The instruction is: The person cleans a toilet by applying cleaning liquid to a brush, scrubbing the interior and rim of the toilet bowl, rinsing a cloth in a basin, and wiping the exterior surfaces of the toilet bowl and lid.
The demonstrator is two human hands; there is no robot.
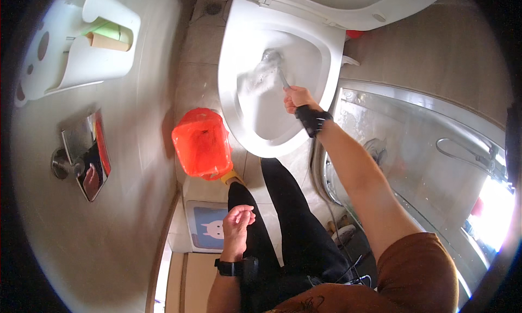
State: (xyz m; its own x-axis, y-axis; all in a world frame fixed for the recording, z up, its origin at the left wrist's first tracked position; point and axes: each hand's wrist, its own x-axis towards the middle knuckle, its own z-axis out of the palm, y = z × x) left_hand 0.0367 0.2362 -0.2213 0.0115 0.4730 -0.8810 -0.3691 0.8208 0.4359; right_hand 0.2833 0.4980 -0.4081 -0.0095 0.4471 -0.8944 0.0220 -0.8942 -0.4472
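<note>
My right hand (299,98) is closed around the grey handle of a toilet brush (284,79) inside the white toilet bowl (281,121). The brush's head lies in foamy water (263,70) at the drain and is hard to make out. Above the bowl the seat and lid (350,11) are raised. My left hand (240,218) hangs over my left thigh, its fingers loosely curled, with no object visible in it. A black band circles each wrist.
An orange-red lined waste bin (202,144) stands left of the toilet. A metal paper holder (87,154) and a white holder (98,56) are on the left wall. Right is a glass shower enclosure (391,121). A rabbit-patterned mat (206,227) and cables lie lower down.
</note>
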